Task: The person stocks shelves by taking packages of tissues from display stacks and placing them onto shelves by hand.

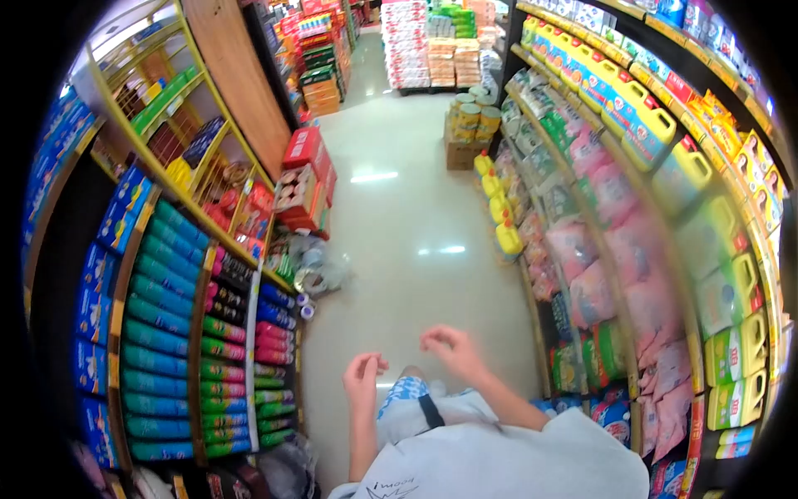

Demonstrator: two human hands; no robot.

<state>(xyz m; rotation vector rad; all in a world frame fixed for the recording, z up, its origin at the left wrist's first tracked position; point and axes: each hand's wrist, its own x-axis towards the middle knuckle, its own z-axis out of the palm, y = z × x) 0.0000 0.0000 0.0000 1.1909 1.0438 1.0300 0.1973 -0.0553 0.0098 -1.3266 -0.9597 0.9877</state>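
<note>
My left hand (362,373) hangs in the air in front of my body, its fingers loosely bent and slightly apart. No object shows in it. To its right and a little farther forward, my right hand (449,346) is raised, fingers half curled, also holding nothing that I can see. Both hands are over the aisle floor (399,274), touching no shelf or goods. Below them are my blue-and-white patterned shorts (401,392) and a pale shirt (507,457) with a dark strap (431,411).
Shelves of teal bottles (158,341) line the left side. Yellow jugs (640,108) and pink bags (636,274) fill the right shelves. Red cartons (309,179) and plastic-wrapped goods (316,262) stand at the left edge. Cans on a box (465,155) stand ahead, before stacked packs (406,46).
</note>
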